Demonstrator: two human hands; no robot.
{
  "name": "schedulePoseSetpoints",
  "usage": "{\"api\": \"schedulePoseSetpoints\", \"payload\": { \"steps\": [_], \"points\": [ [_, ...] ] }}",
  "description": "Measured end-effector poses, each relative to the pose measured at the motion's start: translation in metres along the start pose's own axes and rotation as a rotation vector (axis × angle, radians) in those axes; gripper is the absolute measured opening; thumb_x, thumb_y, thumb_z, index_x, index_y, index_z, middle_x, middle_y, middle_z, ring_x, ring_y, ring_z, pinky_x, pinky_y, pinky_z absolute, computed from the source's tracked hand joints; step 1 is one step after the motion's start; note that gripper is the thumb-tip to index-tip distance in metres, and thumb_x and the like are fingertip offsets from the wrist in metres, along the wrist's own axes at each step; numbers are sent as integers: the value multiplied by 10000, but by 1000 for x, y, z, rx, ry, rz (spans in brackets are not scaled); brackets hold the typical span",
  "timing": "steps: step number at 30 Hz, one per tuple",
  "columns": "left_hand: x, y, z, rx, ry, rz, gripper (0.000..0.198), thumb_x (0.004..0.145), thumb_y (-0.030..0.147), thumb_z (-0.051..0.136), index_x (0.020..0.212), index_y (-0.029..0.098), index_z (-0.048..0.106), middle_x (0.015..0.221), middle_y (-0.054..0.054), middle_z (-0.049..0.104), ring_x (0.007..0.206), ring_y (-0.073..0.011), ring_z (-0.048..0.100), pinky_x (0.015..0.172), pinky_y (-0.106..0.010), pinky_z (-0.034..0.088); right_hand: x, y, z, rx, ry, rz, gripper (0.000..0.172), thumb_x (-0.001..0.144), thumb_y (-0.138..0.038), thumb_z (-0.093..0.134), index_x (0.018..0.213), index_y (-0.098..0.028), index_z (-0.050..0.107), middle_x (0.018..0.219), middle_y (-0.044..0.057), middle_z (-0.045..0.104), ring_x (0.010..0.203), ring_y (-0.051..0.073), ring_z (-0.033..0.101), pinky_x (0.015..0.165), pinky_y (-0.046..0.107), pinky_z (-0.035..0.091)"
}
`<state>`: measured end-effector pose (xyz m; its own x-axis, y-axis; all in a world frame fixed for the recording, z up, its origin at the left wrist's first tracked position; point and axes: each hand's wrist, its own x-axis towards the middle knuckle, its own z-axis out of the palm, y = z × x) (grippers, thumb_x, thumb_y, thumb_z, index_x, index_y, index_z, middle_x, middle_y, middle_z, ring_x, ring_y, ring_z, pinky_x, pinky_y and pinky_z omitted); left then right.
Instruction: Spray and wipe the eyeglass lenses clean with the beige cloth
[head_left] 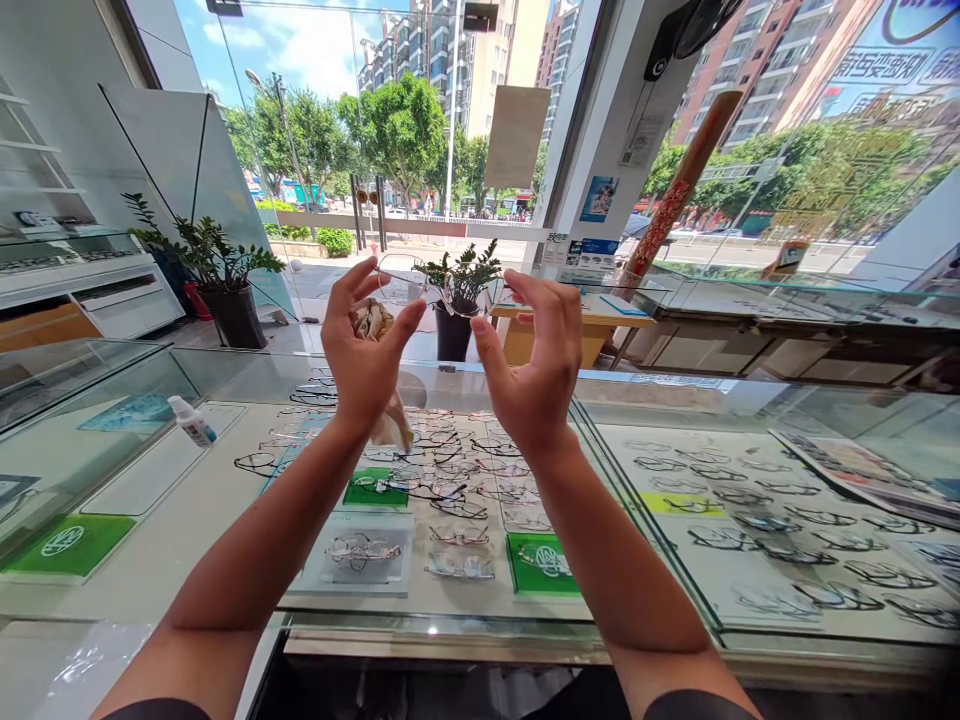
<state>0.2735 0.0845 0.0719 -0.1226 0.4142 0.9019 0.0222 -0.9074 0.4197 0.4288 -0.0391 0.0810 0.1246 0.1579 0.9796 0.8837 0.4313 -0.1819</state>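
In front of me, above the glass counter, I hold up a pair of thin-rimmed eyeglasses (429, 293) between both hands. My left hand (364, 350) has its fingers and thumb pinched at the left side of the frame. A crumpled light cloth (393, 425) is tucked in that same palm, its end hanging below the wrist. My right hand (538, 360) grips the right side of the frame, index finger above and thumb below. The lenses are clear, so the potted plant (466, 280) behind shows through them.
Under the glass counter top (450, 628) lie rows of eyeglasses (459, 568) and green cards (60, 542). A white spray bottle (192, 420) stands at the left. More frames fill the right-hand case (750, 600). A wooden desk (525, 340) stands beyond, near the windows.
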Motion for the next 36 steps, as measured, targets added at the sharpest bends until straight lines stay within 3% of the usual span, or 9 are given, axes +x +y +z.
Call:
{"api": "schedulePoseSetpoints", "payload": {
  "steps": [6,12,19,25,36],
  "points": [
    [-2,-5,3,27,-12,-9,653,912,564,879,1431,257,629,1320,-115,786,1228,-291,779,1029,-442,654,1,0,0,38,-16,16,381,1080,-405,641,1455,-336,629,1354,112,685,1331,340,650,1156,632,591],
    [-2,-2,6,35,80,121,623,949,558,837,1440,261,593,1362,-127,757,1331,-299,735,1089,-453,617,3,-6,-1,196,-10,119,363,1026,-417,714,1383,-358,684,1369,101,685,1371,371,619,1203,686,552],
    [-5,0,4,39,209,228,645,908,539,877,1426,278,597,1376,-120,716,1366,-319,695,1206,-520,544,6,-10,-5,309,29,206,232,1063,-395,630,1253,-325,745,1307,80,721,1291,297,684,1068,538,641],
    [-7,4,3,55,223,220,639,892,496,898,1424,296,607,1391,-116,693,1357,-327,681,1239,-553,518,10,-3,-6,473,-5,397,214,1079,-428,618,1193,-317,761,1262,54,783,1219,256,747,1010,482,647],
    [-8,12,2,49,274,294,694,938,598,812,1507,319,528,1394,-130,658,1425,-369,645,1239,-608,513,14,-23,-18,466,29,332,149,1079,-406,649,1146,-318,748,1240,27,809,1140,243,782,905,455,674]
  ]
}}
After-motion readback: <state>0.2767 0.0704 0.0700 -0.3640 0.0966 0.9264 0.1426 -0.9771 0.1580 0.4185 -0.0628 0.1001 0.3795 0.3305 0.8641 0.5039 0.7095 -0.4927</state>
